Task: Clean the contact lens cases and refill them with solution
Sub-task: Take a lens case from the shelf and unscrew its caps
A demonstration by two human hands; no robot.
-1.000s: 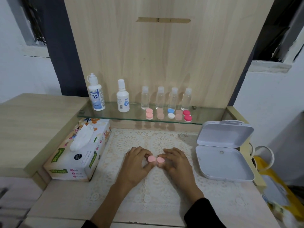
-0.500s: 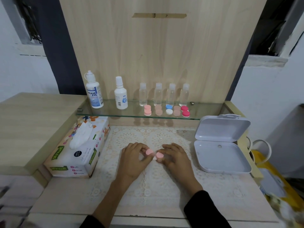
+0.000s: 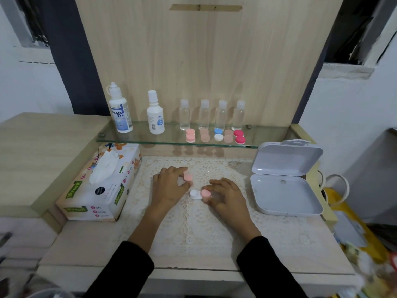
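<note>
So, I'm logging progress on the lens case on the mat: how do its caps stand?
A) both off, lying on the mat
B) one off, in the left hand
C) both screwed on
B: the left hand pinches a loose pink cap, and the lens case shows one bare white well beside the capped side that the right hand grips.

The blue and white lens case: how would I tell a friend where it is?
On the glass shelf against the wooden panel, five lens cases lie in front of four clear bottles. The middle case alone has a blue cap and a white cap; its neighbours are pink or peach.
</note>
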